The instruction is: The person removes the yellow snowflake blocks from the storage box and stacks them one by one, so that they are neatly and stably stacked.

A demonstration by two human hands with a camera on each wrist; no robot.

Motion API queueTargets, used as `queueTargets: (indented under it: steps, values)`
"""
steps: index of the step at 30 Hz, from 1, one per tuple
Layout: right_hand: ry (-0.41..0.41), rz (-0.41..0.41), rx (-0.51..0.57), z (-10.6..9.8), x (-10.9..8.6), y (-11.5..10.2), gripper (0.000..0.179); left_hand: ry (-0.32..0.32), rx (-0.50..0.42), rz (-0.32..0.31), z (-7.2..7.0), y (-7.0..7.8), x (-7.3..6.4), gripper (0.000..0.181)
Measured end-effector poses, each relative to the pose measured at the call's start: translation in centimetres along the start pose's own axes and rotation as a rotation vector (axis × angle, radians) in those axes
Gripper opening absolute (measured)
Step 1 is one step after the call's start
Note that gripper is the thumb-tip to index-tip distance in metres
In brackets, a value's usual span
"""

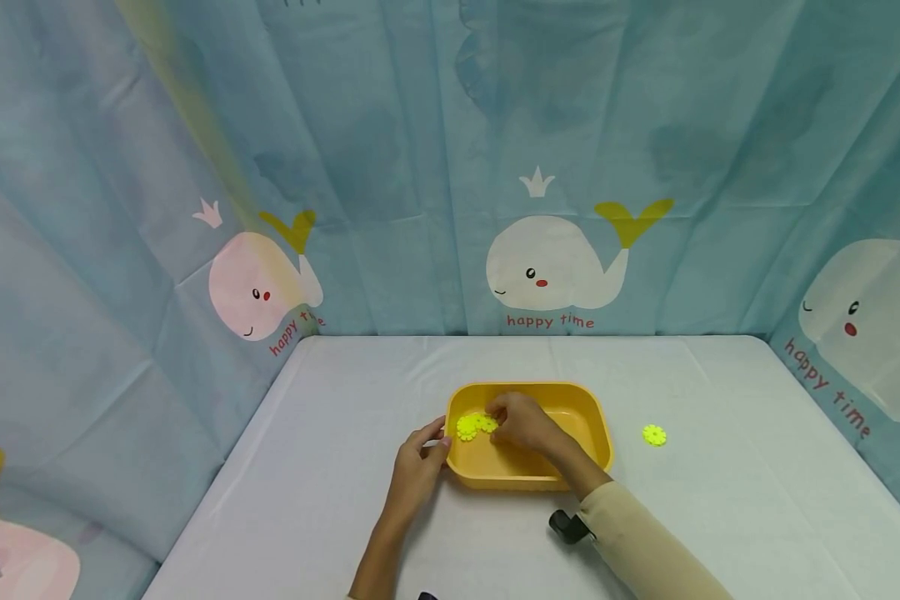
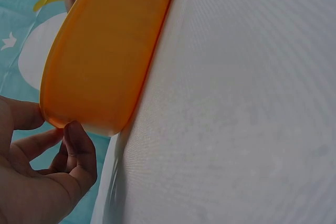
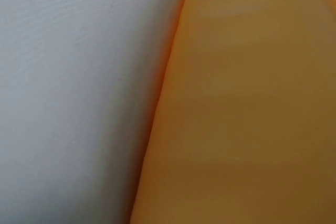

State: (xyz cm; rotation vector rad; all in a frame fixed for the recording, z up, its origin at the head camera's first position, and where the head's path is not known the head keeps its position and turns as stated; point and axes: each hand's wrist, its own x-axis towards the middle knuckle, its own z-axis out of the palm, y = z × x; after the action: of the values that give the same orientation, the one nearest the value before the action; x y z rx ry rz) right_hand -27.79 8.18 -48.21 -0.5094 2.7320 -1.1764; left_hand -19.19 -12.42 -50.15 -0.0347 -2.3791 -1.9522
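Note:
A yellow-orange plastic basin [image 1: 495,482] stands on the white-covered table, its rim upward. At its left end my left hand [image 1: 414,477] holds the rim with curled fingers; the thumb [image 2: 77,137] and fingertips meet the corner in the left wrist view. My right hand [image 1: 527,423] reaches inside the basin, thumb and forefinger parted beside several neon-yellow flower-shaped pieces [image 1: 467,427]. These pieces lie bunched at the basin's left side, partly covered by the right fingertips. The right wrist view shows only the basin's outer wall [image 3: 236,119] and the tablecloth.
One more neon-yellow flower-shaped piece [image 1: 654,435] lies on the white tablecloth [image 1: 727,500], right of the basin. A black device [image 1: 568,527] is at the right sleeve. Blue curtains [image 1: 390,167] printed with whales hang behind and beside the table.

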Motion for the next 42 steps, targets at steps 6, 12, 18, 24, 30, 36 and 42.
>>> queueTargets:
  steps: [6,12,18,24,30,36,42]
  values:
    - [-0.024,-0.017,-0.036,0.2,0.2,0.0,0.038,0.001,0.015,0.001,0.0,0.0,0.0,0.043]
    - [-0.032,-0.034,-0.074,0.5,0.3,0.1,0.034,-0.001,0.015,0.0,0.0,0.1,-0.1,0.044]
    - [-0.032,-0.032,-0.111,0.7,0.4,0.1,0.03,-0.003,0.002,0.011,-0.1,0.0,-0.2,0.045]
    - [-0.038,-0.029,-0.117,0.6,0.4,0.1,0.029,0.009,0.008,-0.003,0.0,0.1,-0.3,0.045]
    - [-0.053,0.009,-0.104,0.4,0.3,-0.1,0.031,0.007,0.004,0.014,0.1,0.1,-0.2,0.045]
    - [-0.049,0.036,-0.103,0.1,0.1,-0.1,0.031,0.012,0.004,-0.002,0.1,0.3,-0.2,0.044]
    - [-0.022,0.031,-0.076,-0.7,-0.3,0.0,0.031,0.012,0.043,-0.007,0.0,0.1,0.0,0.043]
